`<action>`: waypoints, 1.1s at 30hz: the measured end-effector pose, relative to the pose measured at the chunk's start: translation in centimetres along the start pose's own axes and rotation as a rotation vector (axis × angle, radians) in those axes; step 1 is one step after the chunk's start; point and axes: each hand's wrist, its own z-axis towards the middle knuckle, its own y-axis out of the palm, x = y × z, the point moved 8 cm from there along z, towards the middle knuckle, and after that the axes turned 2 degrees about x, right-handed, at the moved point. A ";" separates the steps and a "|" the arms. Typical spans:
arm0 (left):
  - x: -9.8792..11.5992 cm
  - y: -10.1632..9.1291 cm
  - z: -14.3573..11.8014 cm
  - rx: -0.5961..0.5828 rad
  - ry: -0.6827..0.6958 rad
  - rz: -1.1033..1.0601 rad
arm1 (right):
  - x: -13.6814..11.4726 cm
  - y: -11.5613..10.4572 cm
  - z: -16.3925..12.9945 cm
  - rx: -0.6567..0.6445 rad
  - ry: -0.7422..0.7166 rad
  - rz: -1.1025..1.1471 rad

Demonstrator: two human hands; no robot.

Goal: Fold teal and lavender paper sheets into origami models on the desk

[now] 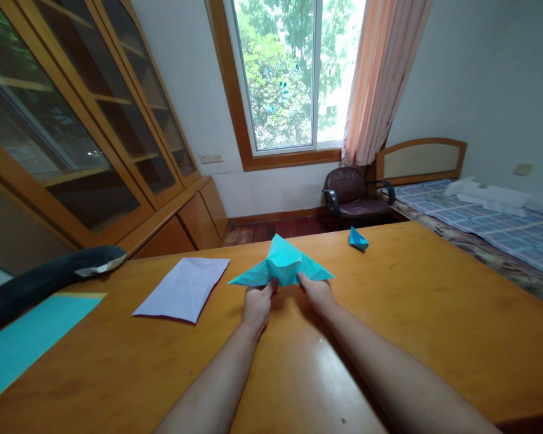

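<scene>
A folded sheet of turquoise paper (283,259) is held up over the middle of the wooden table (389,337). It has a peak at the top and a pointed wing to each side. My left hand (259,301) pinches its lower edge left of centre, the thumb on the near face. On the right of that edge, my right hand (317,290) is closed on the paper in the same way. Fingers behind the paper are hidden. Beyond my right hand, a small blue folded paper boat (358,239) sits near the table's far edge.
A creased pale lilac sheet (183,289) lies left of my hands. Further left are a turquoise sheet (31,337) with a yellow edge and a dark padded object (49,280). Past the table stand a brown armchair (355,196), a bed (489,211) and a glass-fronted cabinet (117,120).
</scene>
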 end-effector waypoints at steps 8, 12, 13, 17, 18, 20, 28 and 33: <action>-0.4 0.7 0.0 -0.109 -0.004 -0.031 | -0.5 1.3 -0.3 -0.144 -0.003 0.173; -1.0 1.6 -0.1 -0.205 -0.051 -0.139 | -0.2 1.7 -0.4 -0.190 0.008 0.278; -1.1 1.8 -0.1 -0.224 -0.071 -0.165 | -0.1 1.8 -0.4 -0.198 0.011 0.274; -1.2 2.1 -0.5 -0.253 -0.128 -0.228 | 0.4 2.3 -0.6 -0.266 0.014 0.183; -1.2 2.1 -0.5 -0.248 -0.139 -0.237 | 0.4 2.5 -0.7 -0.290 0.003 0.148; -1.1 2.1 -0.6 -0.230 -0.161 -0.270 | 0.3 2.6 -0.8 -0.314 -0.024 0.091; -1.0 2.2 -0.6 -0.231 -0.239 -0.376 | 0.4 2.8 -0.9 -0.305 -0.026 -0.021; -1.4 2.3 -0.9 -0.224 -0.311 -0.441 | 0.7 2.7 -0.8 -0.261 -0.044 -0.102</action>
